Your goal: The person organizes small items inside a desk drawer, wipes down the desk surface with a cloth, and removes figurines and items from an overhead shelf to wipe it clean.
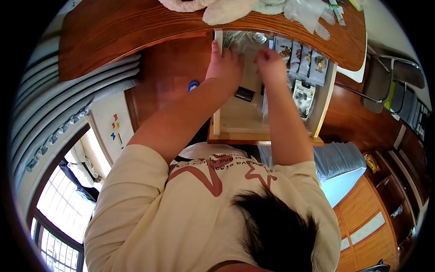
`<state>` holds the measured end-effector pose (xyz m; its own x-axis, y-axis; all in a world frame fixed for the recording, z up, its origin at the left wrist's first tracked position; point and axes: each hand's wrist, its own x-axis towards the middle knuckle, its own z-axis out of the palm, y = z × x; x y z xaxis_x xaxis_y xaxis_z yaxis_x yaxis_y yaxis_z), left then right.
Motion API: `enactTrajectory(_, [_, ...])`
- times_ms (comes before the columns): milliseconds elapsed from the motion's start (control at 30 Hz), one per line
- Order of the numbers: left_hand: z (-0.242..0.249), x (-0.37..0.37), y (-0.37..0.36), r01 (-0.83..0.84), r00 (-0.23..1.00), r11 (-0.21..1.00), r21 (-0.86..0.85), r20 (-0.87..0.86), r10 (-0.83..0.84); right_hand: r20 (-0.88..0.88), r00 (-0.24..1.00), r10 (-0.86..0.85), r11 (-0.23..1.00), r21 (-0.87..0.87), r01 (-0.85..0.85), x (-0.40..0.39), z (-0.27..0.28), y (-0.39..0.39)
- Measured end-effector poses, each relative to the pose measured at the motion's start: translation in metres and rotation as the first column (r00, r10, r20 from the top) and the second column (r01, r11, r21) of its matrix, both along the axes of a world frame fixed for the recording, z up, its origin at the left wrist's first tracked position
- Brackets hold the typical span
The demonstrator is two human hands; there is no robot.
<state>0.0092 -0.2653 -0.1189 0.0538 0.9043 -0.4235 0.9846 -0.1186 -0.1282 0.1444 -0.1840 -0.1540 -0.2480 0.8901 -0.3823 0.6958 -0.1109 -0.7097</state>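
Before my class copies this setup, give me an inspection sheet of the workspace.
Surface: wooden desk, with an open drawer below its edge.
Job's things: grey packets, a carded pack and a small black item in the drawer.
Clutter: fluffy cloth items and clear plastic on the desk; a blue object left of the drawer.
Grippers: left hand open at the drawer's left wall; right hand curled over the drawer, blurred, grasp unclear.
Cables: nothing seen.
Surroundings: curtain left, chair right.
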Motion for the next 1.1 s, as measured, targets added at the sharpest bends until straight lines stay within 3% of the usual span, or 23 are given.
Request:
enactTrajectory(67, [0.001, -0.001, 0.002, -0.006, 1.0, 1.0, -0.024, 0.005, 0.007, 0.335, 0.878, 0.342, 0.932, -0.004, -0.362, 0.007, 0.028, -0.035])
enactTrajectory(133, [0.005, 0.0, 0.0, 0.022, 0.998, 0.999, -0.036, -0.052, -0.024, 0.557, 0.651, 0.516, 0.844, -0.199, -0.498, 0.008, 0.03, -0.069])
enactTrajectory(267, [0.003, -0.001, 0.001, 0.026, 0.998, 0.999, -0.024, -0.051, -0.027, 0.599, 0.644, 0.476, 0.868, -0.205, -0.451, 0.013, 0.006, -0.092])
enactTrajectory(333, [0.002, 0.0, -0.003, 0.02, 1.0, 0.999, 0.036, -0.011, -0.02, 0.572, 0.564, 0.596, 0.791, -0.298, -0.534, 0.016, 0.008, -0.088])
enactTrajectory(367, [0.0, 0.0, -0.006, 0.026, 1.0, 0.999, 0.045, -0.01, -0.025, 0.579, 0.566, 0.587, 0.797, -0.291, -0.529, 0.021, 0.011, -0.088])
enactTrajectory(433, [0.005, -0.006, -0.011, 0.011, 0.984, 0.954, 0.299, 0.167, -0.064, 0.455, 0.604, 0.654, 0.748, -0.271, -0.606, 0.026, 0.02, -0.085])
enactTrajectory(467, [0.008, -0.008, -0.015, 0.012, 0.984, 0.952, 0.307, 0.163, -0.065, 0.458, 0.606, 0.651, 0.75, -0.263, -0.607, 0.031, 0.026, -0.085])
enactTrajectory(533, [0.045, -0.008, -0.026, -0.222, 0.851, 0.942, 0.25, 0.521, 0.063, 0.184, 0.897, 0.403, 0.905, 0.069, -0.42, 0.041, 0.061, -0.087])
enactTrajectory(567, [0.062, -0.009, -0.032, -0.22, 0.853, 0.941, 0.258, 0.519, 0.057, 0.185, 0.898, 0.399, 0.905, 0.077, -0.418, 0.046, 0.078, -0.088])
enactTrajectory(600, [0.078, -0.011, -0.038, -0.433, 0.528, 0.886, -0.164, 0.751, 0.397, -0.036, 0.954, 0.297, 0.933, 0.224, -0.282, 0.05, 0.095, -0.088])
enactTrajectory(633, [0.094, -0.012, -0.047, -0.427, 0.092, 0.68, -0.596, 0.719, 0.688, -0.267, 0.941, 0.208, 0.937, 0.331, -0.113, 0.054, 0.115, -0.09])
enactTrajectory(667, [0.11, -0.012, -0.057, -0.425, 0.096, 0.687, -0.59, 0.725, 0.682, -0.265, 0.942, 0.207, 0.934, 0.339, -0.109, 0.058, 0.137, -0.091])
enactTrajectory(733, [0.139, -0.012, -0.074, -0.185, -0.4, 0.705, -0.685, 0.708, 0.582, -0.363, 0.882, 0.301, 0.879, 0.464, -0.109, 0.06, 0.178, -0.09])
enactTrajectory(767, [0.149, -0.009, -0.08, -0.188, -0.398, 0.71, -0.679, 0.714, 0.577, -0.363, 0.88, 0.305, 0.875, 0.471, -0.109, 0.063, 0.185, -0.091])
enactTrajectory(833, [0.165, -0.004, -0.085, -0.214, -0.689, 0.676, -0.705, 0.599, 0.407, -0.556, 0.75, 0.36, 0.884, 0.461, -0.082, 0.068, 0.194, -0.093])
enactTrajectory(900, [0.171, -0.004, -0.087, -0.233, -0.688, 0.661, -0.713, 0.602, 0.406, -0.736, 0.645, 0.207, 0.958, 0.286, 0.019, 0.067, 0.207, -0.103])
enactTrajectory(933, [0.173, -0.003, -0.087, -0.247, -0.688, 0.643, -0.725, 0.598, 0.41, -0.842, 0.539, -0.023, 0.998, 0.015, 0.066, 0.068, 0.212, -0.105])
enactTrajectory(967, [0.175, -0.003, -0.088, -0.247, -0.689, 0.644, -0.724, 0.599, 0.409, -0.868, 0.419, -0.268, 0.963, -0.26, 0.077, 0.069, 0.214, -0.105])
enactTrajectory(1000, [0.176, -0.004, -0.088, -0.249, -0.648, 0.667, -0.702, 0.633, 0.424, -0.806, 0.552, -0.213, 0.968, -0.252, 0.005, 0.078, 0.212, -0.103])
enactTrajectory(1100, [0.181, -0.004, -0.089, -0.256, -0.594, 0.706, -0.661, 0.683, 0.425, -0.74, 0.638, -0.213, 0.958, -0.286, -0.011, 0.084, 0.208, -0.107])
